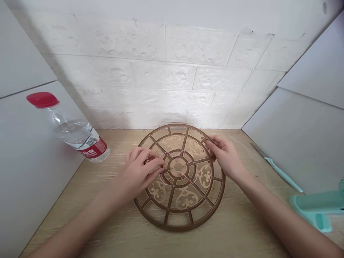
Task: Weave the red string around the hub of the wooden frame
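A round bronze-coloured openwork frame [167, 218] with rings, spokes and scroll-patterned panels is in the middle, over the wooden tabletop. A thin pinkish-white cord [197, 168] winds loosely around its hub, over the inner spokes. My left hand [142, 166] reaches over the left part of the frame. Its thumb and fingertips are pinched together on the cord beside the hub. My right hand [223, 154] grips the frame at its upper right, the thumb on top and the other fingers partly hidden behind the rim.
A clear water bottle [72, 129] with a red cap stands at the left by a white panel. At the right lies a knife [283, 174] with a teal handle. Nearer me is a teal plastic object [317, 201], cut off by the picture edge. A white brick-patterned wall [163, 75] rises behind.
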The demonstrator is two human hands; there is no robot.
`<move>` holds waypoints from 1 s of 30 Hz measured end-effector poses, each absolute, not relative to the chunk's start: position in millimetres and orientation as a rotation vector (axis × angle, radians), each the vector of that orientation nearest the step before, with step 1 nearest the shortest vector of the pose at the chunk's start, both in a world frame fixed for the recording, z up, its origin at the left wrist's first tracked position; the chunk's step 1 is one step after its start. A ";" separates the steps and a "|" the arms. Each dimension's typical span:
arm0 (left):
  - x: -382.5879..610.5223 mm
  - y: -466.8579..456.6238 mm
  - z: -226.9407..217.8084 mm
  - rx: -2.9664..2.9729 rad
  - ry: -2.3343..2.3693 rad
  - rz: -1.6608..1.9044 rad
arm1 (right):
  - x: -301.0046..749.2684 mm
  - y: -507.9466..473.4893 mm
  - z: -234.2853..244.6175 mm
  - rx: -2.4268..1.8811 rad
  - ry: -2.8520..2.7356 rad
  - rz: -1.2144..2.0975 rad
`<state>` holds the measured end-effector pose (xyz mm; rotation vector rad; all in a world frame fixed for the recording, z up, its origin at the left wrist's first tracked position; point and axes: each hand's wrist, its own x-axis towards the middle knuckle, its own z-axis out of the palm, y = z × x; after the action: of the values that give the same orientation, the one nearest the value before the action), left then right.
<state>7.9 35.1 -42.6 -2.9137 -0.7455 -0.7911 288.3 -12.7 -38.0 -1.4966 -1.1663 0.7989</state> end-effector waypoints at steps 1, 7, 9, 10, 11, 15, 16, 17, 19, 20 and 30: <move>8.2 35.2 -42.7 -2.912 -0.750 -0.779 | 288.2 -13.0 -37.8 -1.495 -1.161 0.803; 10.5 34.8 -42.1 -2.817 -0.885 -0.721 | 289.2 -13.8 -38.6 -1.478 -1.165 0.798; 10.8 33.9 -42.3 -2.770 -0.925 -0.710 | 289.3 -13.3 -39.1 -1.477 -1.158 0.797; 10.9 33.4 -42.5 -2.755 -0.939 -0.701 | 289.3 -13.1 -39.2 -1.477 -1.154 0.798; 10.9 32.9 -42.7 -2.744 -0.949 -0.692 | 289.2 -12.9 -39.3 -1.476 -1.153 0.800; 10.6 31.8 -41.6 -2.711 -0.971 -0.650 | 288.8 -13.0 -38.7 -1.481 -1.148 0.803; 10.4 31.9 -40.7 -2.706 -0.984 -0.644 | 288.6 -13.4 -38.2 -1.485 -1.143 0.802; 10.2 32.1 -39.7 -2.708 -0.999 -0.634 | 288.4 -13.9 -37.7 -1.488 -1.140 0.801; 9.6 32.9 -37.6 -2.729 -1.035 -0.611 | 287.8 -15.0 -36.6 -1.490 -1.140 0.796; 9.4 33.4 -36.8 -2.749 -1.052 -0.594 | 287.4 -15.6 -36.1 -1.488 -1.145 0.796; 6.5 36.8 -35.8 -2.984 -0.976 -0.580 | 286.7 -16.5 -35.4 -1.493 -1.147 0.796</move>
<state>6.5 36.8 -35.8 -2.9839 -0.9763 -0.5802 286.7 -16.5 -35.4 -1.4932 -1.1474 0.7960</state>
